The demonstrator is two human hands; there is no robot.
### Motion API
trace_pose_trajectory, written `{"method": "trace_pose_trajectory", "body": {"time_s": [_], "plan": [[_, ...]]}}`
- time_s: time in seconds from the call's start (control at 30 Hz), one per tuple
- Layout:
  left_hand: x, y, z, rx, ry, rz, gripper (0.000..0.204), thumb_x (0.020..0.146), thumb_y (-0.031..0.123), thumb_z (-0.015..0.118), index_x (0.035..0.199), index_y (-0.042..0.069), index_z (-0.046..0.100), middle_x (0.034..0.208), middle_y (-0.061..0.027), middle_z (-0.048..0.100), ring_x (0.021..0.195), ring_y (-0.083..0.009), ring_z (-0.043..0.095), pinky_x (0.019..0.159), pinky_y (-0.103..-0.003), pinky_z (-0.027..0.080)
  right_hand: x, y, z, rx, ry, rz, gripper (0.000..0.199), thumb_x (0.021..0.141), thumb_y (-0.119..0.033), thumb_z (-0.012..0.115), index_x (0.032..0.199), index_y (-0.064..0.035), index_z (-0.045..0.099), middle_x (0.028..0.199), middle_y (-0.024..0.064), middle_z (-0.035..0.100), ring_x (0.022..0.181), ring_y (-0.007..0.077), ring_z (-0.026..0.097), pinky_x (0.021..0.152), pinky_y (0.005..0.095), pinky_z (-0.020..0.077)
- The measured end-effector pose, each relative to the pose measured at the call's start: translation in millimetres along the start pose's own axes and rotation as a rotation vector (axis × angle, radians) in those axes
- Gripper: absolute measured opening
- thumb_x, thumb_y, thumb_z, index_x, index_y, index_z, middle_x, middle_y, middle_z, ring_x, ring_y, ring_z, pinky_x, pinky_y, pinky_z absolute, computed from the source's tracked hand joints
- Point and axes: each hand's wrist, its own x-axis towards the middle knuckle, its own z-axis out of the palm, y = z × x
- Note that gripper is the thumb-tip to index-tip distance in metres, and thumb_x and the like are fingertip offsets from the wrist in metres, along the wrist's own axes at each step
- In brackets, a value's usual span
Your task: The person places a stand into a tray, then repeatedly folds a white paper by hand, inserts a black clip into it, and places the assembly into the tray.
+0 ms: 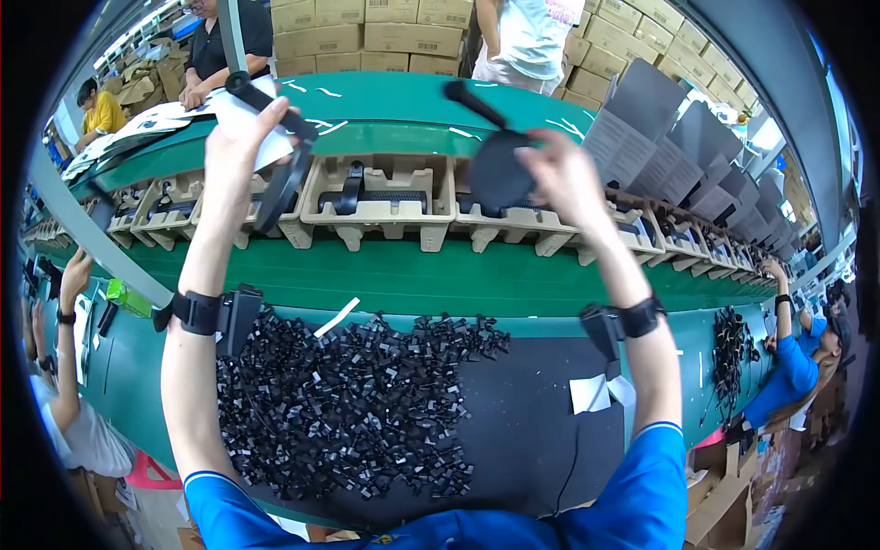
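Note:
My left hand (240, 147) is raised over the line of trays, its fingers closed round a black jointed stand (291, 174) whose disc shows nearly edge-on. Level with it, my right hand (566, 174) grips the rim of another black stand (502, 170), a round disc with a short arm pointing up and left. Motion blurs that hand and its stand a little. Between the two hands, a beige moulded tray (378, 216) holds black parts. On the bench below my forearms lies a wide heap of small black clips or connectors (348, 403).
More moulded trays (683, 240) run along the green conveyor (385, 275), with grey upright cards (632, 119) at right. White slips lie on the far green surface (385, 87). Cartons (412, 38) are stacked behind. Co-workers stand across and at both sides; black cables (731, 353) lie at right.

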Motion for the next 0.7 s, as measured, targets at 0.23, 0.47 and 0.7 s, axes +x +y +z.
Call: {"method": "trace_pose_trajectory", "body": {"time_s": [0.23,0.47,0.7], "plan": [[-8,-19,84,-0.323,-0.034,-0.227,0.043,0.076,0.026,0.075,0.104,0.002,0.054,0.091,-0.0101,0.065,0.074,-0.0191,0.068,0.056,-0.024,0.053,13,136,-57,-0.676,0.132,-0.132,0.031,0.085,-0.026,0.058,0.101,0.0000,0.065,0.084,0.0202,0.066,0.069,0.0300,0.066,0.065,0.0389,0.0536],[1,-59,126,-0.564,-0.029,-0.314,0.044,0.075,0.024,0.076,0.106,0.003,0.053,0.090,-0.0087,0.064,0.078,-0.0208,0.067,0.061,-0.029,0.055,-3,124,-11,-0.970,-0.360,0.104,0.033,0.085,-0.030,0.057,0.103,-0.0047,0.066,0.093,0.0172,0.064,0.089,0.0325,0.062,0.076,0.0405,0.0519],[14,-98,158,-0.777,0.165,-0.544,0.026,0.080,0.016,0.072,0.099,0.004,0.058,0.089,-0.0106,0.065,0.080,-0.0233,0.065,0.069,-0.034,0.057,-33,50,0,-0.512,-0.054,-0.287,0.058,0.083,-0.035,0.058,0.131,-0.0054,0.044,0.113,0.0197,0.053,0.104,0.0339,0.052,0.083,0.0417,0.0486]]}}
